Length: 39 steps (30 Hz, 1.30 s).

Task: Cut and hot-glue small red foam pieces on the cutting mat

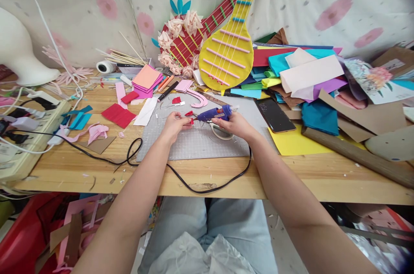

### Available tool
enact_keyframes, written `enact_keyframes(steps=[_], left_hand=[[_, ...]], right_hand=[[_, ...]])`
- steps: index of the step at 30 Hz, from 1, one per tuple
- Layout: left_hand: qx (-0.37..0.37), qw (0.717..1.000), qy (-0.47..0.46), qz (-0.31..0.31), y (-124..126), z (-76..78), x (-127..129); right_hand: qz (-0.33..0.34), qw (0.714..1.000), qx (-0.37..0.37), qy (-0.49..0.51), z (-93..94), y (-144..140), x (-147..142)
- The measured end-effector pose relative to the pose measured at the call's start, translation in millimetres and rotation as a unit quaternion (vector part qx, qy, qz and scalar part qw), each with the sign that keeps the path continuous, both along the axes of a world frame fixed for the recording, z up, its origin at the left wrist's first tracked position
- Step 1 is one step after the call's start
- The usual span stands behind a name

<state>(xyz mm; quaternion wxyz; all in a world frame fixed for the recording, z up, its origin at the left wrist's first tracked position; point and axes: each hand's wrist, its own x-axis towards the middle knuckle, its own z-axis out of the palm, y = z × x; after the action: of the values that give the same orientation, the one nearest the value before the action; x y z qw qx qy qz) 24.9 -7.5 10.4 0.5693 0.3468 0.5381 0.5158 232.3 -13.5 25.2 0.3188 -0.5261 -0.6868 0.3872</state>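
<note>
The right hand [237, 124] is wrapped tight around a blue glue gun [215, 113], with its tip aimed left. The left hand [174, 125] pinches a small red piece [190, 120] right at that tip, over the gray mat [194, 140] on the bench [323, 175]. To glue well, I think the piece should be held still, fingers kept off the hot tip, with only 1 small dot squeezed out. No writing can be read anywhere.

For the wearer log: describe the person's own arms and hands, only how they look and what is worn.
Both arms are bare up to the frame edge: no sleeves show. The left hand and right hand wear no gloves. No rings, watch or bracelets can be made out. Below the arms, light blue jeans cover the lap.
</note>
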Motion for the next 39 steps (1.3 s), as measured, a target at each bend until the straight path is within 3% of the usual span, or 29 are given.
enact_keyframes(steps=[11, 17, 23, 31, 39], left_hand=[[0.0, 1.0, 0.006, 0.003, 0.2, -0.5, -0.5], [0.002, 1.0, 0.002, 0.002, 0.8, -1.3, -0.3], [0.004, 1.0, -0.002, -0.002, 1.3, -1.7, -0.8], [0.003, 1.0, -0.004, 0.006, 0.9, -1.0, -0.1], [-0.001, 1.0, -0.021, 0.007, 1.2, -1.3, -2.0]], right_hand=[[0.039, 0.999, 0.003, -0.017, 2.7, -1.3, 3.2], [-0.001, 1.0, -0.02, -0.017, 10.6, -4.6, 2.2], [0.001, 1.0, 0.023, -0.017, 4.2, 0.5, -3.1], [0.038, 0.999, 0.024, -0.024, -0.4, 3.3, 2.1], [0.046, 0.997, -0.065, 0.013, 19.2, -7.6, 12.2]])
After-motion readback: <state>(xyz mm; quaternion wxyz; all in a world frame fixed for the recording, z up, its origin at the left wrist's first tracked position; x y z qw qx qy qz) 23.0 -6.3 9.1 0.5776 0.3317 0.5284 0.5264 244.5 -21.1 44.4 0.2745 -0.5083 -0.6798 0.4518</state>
